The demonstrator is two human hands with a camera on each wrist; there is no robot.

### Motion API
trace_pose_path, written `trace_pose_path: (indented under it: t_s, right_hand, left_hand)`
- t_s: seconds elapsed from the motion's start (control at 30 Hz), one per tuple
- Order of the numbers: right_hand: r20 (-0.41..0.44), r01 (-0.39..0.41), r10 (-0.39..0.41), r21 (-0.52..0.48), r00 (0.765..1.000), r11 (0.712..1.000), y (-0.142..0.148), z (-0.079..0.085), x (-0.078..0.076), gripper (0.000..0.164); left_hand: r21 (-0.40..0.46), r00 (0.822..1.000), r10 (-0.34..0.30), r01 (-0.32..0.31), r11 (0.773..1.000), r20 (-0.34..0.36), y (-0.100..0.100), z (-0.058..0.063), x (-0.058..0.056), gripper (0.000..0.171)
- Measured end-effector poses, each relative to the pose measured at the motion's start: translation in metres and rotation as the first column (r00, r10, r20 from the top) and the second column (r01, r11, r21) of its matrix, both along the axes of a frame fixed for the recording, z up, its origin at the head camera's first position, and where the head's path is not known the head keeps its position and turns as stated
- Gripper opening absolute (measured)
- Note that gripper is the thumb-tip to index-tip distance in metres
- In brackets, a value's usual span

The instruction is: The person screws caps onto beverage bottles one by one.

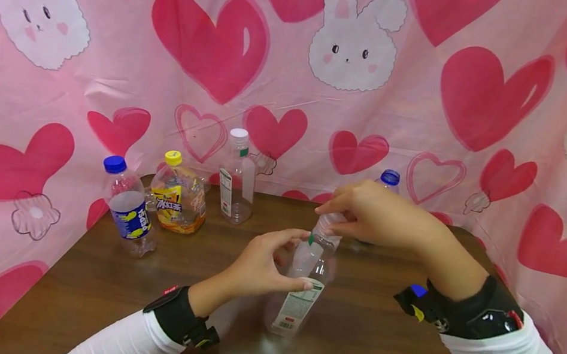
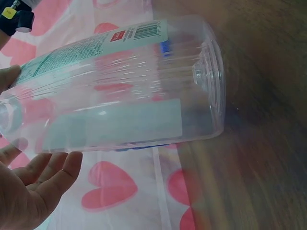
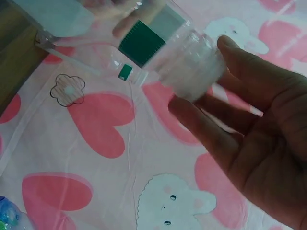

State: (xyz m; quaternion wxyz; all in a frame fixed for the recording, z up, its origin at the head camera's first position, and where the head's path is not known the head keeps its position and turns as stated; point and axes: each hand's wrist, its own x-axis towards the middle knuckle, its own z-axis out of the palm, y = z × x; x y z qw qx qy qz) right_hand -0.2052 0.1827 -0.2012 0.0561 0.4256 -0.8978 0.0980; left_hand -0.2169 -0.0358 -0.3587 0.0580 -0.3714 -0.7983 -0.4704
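Observation:
A clear plastic bottle with a pale printed label stands slightly tilted near the middle of the table. My left hand holds it around the body, with the thumb on the label side and the other fingers behind. In the left wrist view those fingertips lie along the wall of the bottle. My right hand is over the top and pinches the whitish cap between thumb and fingers. A green seal strip shows on the neck just below the cap.
At the left of the brown table stand a blue-capped bottle, a yellow-capped bottle with a little amber colour low down, and a clear white-capped bottle. A blue-topped bottle is mostly hidden behind my right hand. A pink heart-patterned curtain surrounds the table.

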Motion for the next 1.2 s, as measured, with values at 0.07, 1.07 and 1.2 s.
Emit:
trace_pose_path:
  t_s: [0.07,1.07,1.2]
  right_hand:
    - [0.047,-0.072,0.073,-0.022,0.996,0.997,0.004,0.001,-0.002,0.032]
    - [0.035,0.001,0.002,-0.091,0.999,0.996,0.009,-0.009,-0.008,0.025]
    - [0.054,0.019,-0.014,-0.092,0.998,0.996,0.01,-0.007,-0.006,0.028]
  left_hand:
    - [0.002,1.0,-0.004,0.004,1.0,0.011,-0.001,-0.001,-0.001,0.072]
    - [0.033,0.997,-0.078,0.078,0.996,0.027,0.0,0.0,0.001,0.071]
    - [0.036,0.996,-0.079,0.078,0.996,0.034,0.001,0.0,0.001,0.072]
